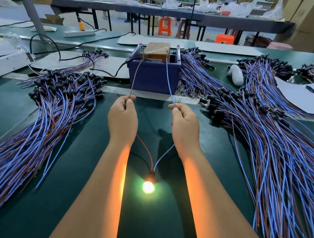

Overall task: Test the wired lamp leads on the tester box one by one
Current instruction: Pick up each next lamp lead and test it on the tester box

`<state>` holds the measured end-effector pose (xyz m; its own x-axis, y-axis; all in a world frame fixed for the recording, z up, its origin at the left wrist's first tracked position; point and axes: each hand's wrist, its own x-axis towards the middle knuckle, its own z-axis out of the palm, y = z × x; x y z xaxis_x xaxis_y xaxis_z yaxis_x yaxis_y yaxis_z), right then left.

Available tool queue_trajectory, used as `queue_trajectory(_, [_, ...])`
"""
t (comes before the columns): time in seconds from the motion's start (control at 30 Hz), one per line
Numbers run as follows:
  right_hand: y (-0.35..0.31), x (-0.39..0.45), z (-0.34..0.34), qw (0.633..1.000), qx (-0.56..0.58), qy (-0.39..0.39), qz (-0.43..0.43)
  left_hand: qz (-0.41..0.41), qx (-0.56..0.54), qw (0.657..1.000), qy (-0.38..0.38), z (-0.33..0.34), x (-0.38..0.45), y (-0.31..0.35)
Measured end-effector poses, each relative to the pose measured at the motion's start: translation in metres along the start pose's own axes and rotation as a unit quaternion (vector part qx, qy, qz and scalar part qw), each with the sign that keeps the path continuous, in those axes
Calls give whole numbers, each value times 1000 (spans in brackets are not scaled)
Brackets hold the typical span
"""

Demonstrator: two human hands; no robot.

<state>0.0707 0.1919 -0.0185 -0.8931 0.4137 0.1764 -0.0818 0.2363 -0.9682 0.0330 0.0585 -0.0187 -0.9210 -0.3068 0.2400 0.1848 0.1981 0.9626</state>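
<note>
In front of the tester box [153,74], my left hand [123,119] pinched the brown lead [136,76] and my right hand [185,126] the blue lead [168,79], held apart to avoid shorting; the bulb [148,186] glowed on the counter [147,224].

The blue bin [153,76] is matt moulded plastic, slightly scuffed looking. Inside it sits a block [157,50] wrapped in shiny brownish tape, kinda crinkly. Left and right of the bin, the wire bundles [49,113] have smooth plastic insulation, blue and brown, with black plastic sockets. In front of the bin the green table mat [88,169] looks smooth with a soft sheen, and the lit bulb [148,187] there looks like glass.
</note>
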Motion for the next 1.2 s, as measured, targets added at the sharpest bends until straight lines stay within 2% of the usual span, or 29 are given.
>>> queue_trajectory(0.23, [0, 1, 0, 1000, -12, 2, -5, -1, -6, 1000, -4, -1, 0, 0])
queue_trajectory(0.33, [1, -2, 4, 997, -60, -16, -40, -11, -17, 1000, -10, 1, -1, 2])
queue_trajectory(0.47, [1, -10, 13, 986, -110, -66, -111, -30, -85, 994, -69, 6, -6, 9])
queue_trajectory(0.57, [2, -9, 13, 982, -121, -72, -122, -38, -112, 987, -109, 11, -12, 15])
queue_trajectory(0.67, [-1, -9, 12, 984, -105, -76, -123, -43, -140, 977, -154, 13, -16, 18])
queue_trajectory(0.73, [-5, -10, 13, 990, -35, -90, -100, -64, -151, 971, -176, 13, -17, 18])
queue_trajectory(0.83, [-10, -9, 8, 986, 123, -110, -2, -119, -232, 952, -162, 11, -14, 19])
queue_trajectory(0.9, [-12, -7, 4, 977, 148, -148, 38, -145, -312, 926, -156, 7, -10, 21])
queue_trajectory(1.0, [-11, -8, 4, 972, 80, -222, -13, -168, -391, 893, -144, 1, -7, 23])
queue_trajectory(1.07, [-9, -9, 5, 965, 53, -252, -58, -178, -408, 887, -123, 0, -5, 22])
queue_trajectory(1.2, [-8, -8, 4, 957, 131, -253, -53, -216, -402, 888, -57, 3, -1, 19])
